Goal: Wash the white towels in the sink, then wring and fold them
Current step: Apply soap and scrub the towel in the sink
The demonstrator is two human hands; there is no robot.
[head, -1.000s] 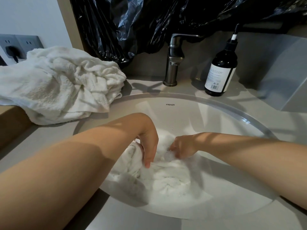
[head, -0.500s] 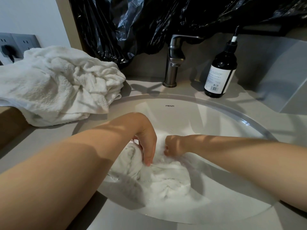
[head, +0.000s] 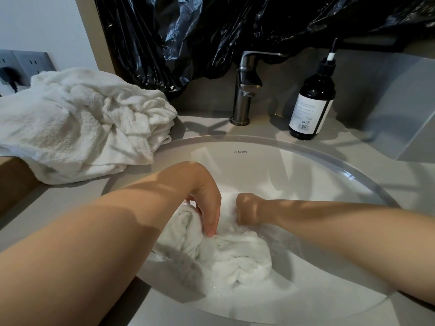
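White towel [head: 235, 257] lies bunched in the sink [head: 294, 165], gripped by curled fingers [head: 211, 228] of left hand [head: 207, 205] and right hand [head: 247, 210].

White towels [head: 77, 128], white sink [head: 259, 165], black bottle [head: 313, 102], black plastic [head: 188, 31]

"FRENZA" on the sink's [head: 306, 156] back wall, dark bottle's [head: 313, 100] white label with barcode, print too small to read
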